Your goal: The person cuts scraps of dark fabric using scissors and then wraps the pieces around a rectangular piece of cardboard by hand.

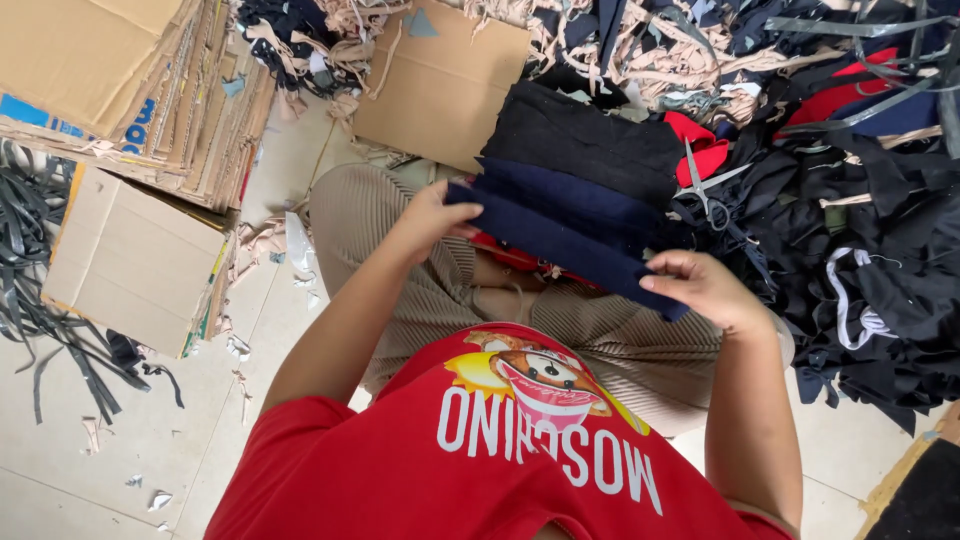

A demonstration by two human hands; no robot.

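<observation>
I hold a folded strip of dark navy cloth (pixel 560 235) stretched between both hands, over my lap. My left hand (pixel 432 217) grips its left end. My right hand (pixel 705 288) pinches its lower right end. Beyond it lies a stack of black and navy cloth pieces (pixel 585 140), with a bit of red cloth (pixel 505 255) showing underneath. A pair of metal scissors (pixel 705 190) rests just right of the stack, on the dark scraps.
A big heap of black, navy, red and beige cloth scraps (pixel 860 230) fills the right and top. Flattened cardboard boxes (pixel 130 80) pile up at left, with another sheet (pixel 440 80) ahead. Dark strips (pixel 40 300) and small offcuts litter the tiled floor (pixel 130 440).
</observation>
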